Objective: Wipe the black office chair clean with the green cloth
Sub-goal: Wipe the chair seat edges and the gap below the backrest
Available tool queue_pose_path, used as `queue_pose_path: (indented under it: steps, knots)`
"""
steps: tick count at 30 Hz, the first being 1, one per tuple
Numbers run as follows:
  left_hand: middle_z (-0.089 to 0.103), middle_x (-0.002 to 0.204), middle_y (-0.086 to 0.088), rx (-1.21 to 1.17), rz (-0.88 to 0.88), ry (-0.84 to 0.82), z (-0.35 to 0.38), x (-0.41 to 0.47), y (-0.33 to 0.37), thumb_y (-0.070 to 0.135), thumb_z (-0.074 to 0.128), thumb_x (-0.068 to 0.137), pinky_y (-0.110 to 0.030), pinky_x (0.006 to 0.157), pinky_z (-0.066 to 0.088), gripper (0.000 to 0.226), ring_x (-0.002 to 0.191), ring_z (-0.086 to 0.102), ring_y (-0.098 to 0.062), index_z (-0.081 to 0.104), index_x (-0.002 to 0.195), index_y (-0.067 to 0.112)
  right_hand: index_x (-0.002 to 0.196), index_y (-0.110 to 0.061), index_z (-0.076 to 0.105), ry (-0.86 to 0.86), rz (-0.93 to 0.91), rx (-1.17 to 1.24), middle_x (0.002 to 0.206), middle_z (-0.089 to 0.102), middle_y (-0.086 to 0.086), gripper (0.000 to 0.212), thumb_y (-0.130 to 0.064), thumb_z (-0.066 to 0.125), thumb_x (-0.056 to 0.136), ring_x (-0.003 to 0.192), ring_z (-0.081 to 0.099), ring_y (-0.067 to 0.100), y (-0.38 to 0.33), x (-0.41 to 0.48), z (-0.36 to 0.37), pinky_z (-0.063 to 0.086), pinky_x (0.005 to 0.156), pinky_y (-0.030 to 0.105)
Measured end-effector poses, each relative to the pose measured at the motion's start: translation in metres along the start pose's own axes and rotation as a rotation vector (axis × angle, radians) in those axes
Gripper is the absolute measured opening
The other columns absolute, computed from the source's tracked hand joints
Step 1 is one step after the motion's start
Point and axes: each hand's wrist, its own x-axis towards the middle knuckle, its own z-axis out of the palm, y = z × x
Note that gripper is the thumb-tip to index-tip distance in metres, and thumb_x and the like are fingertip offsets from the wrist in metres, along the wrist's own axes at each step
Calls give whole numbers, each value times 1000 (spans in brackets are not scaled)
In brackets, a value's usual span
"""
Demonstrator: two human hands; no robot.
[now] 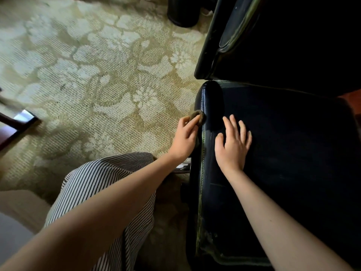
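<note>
Cloth sits bunched against the seat's left side edge, pinched in the left hand. That edge runs lengthwise toward the person, so strokes likely follow it. Right hand lies spread flat on the seat, bracing the chair.

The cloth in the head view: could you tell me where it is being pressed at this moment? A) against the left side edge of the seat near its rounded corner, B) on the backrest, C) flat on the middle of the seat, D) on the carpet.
A: the left hand holds the cloth against the seat's left edge, while the right hand rests flat on top.
</note>
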Motion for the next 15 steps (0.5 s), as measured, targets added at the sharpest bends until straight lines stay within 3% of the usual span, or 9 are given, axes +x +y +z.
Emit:
queue_pose_path:
  steps: [3,7,11,13,15]
  knots:
    - [42,123,-21,151,145,-9,-1,-15,-4,5,43,94,-3,98,19,36,116,38,-19,50,129,-2,136,-19,48,1,7,-4,147,40,-1,62,-35,25,81,139,28,25,-1,1,1,8,113,43]
    - [47,121,-26,289,305,-118,-7,-42,-7,15,38,93,-10,102,25,40,115,43,-21,54,122,-7,136,-19,48,-4,7,-16,148,39,-1,62,-36,24,81,139,27,25,-1,1,1,8,113,43]
    - [53,107,-23,455,458,-265,-24,-62,0,16,35,90,-13,92,32,42,97,43,-18,57,115,-8,136,-19,48,-10,14,0,148,38,-2,62,-36,25,81,140,25,24,-1,1,0,6,113,41]
    - [54,105,-23,464,470,-263,-31,-61,4,14,37,89,-8,93,29,39,96,44,-16,59,112,-9,137,-20,47,-23,18,7,149,37,-2,59,-33,29,83,141,24,24,-1,2,-1,4,113,40]
    - [53,108,-23,446,434,-179,-32,-51,5,15,38,89,-18,94,37,39,100,48,-22,60,112,-8,137,-19,47,-45,24,45,149,37,-2,55,-29,34,84,141,23,23,0,2,-3,3,113,38]
